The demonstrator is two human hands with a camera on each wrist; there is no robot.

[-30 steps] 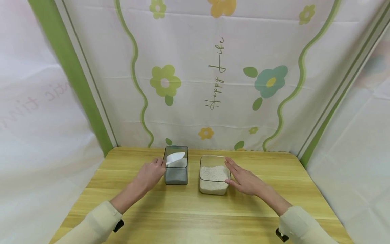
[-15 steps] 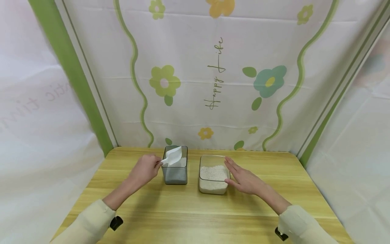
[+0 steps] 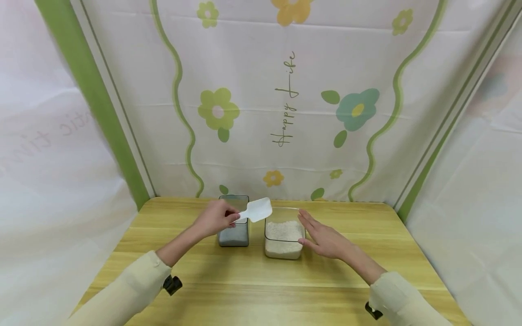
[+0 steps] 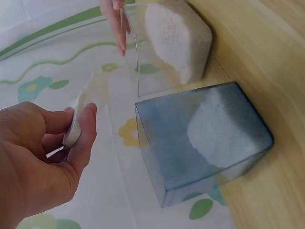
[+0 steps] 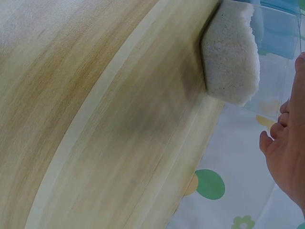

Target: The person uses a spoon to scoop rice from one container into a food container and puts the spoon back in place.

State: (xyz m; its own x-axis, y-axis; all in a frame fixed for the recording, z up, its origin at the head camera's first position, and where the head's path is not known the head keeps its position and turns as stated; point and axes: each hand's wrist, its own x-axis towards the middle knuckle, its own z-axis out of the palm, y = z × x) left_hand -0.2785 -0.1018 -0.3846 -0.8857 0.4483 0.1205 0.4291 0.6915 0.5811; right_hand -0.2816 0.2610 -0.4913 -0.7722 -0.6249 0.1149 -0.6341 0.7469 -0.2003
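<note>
My left hand (image 3: pixel 215 218) pinches the handle of a white scoop (image 3: pixel 260 209) between thumb and fingers, raised over a smoky blue-grey container (image 3: pixel 233 237). The scoop's broad end points right, over the gap and close to the rim of a clear container (image 3: pixel 284 250). White grains (image 3: pixel 285 230) that look like rice fill the lower part of the clear one. In the left wrist view, a white heap (image 4: pixel 219 129) lies inside the blue-grey container. My right hand (image 3: pixel 328 238) has its fingers extended, fingertips right at the clear container's right rim.
Both containers stand side by side near the back of a wooden table (image 3: pixel 269 294). Behind them hangs a white curtain (image 3: pixel 253 113) printed with flowers, and more white fabric closes in the left and right sides.
The left hand has lifted the scoop out of the blue-grey container and swung it right toward the clear container. The right hand has stayed at the clear container's rim.
</note>
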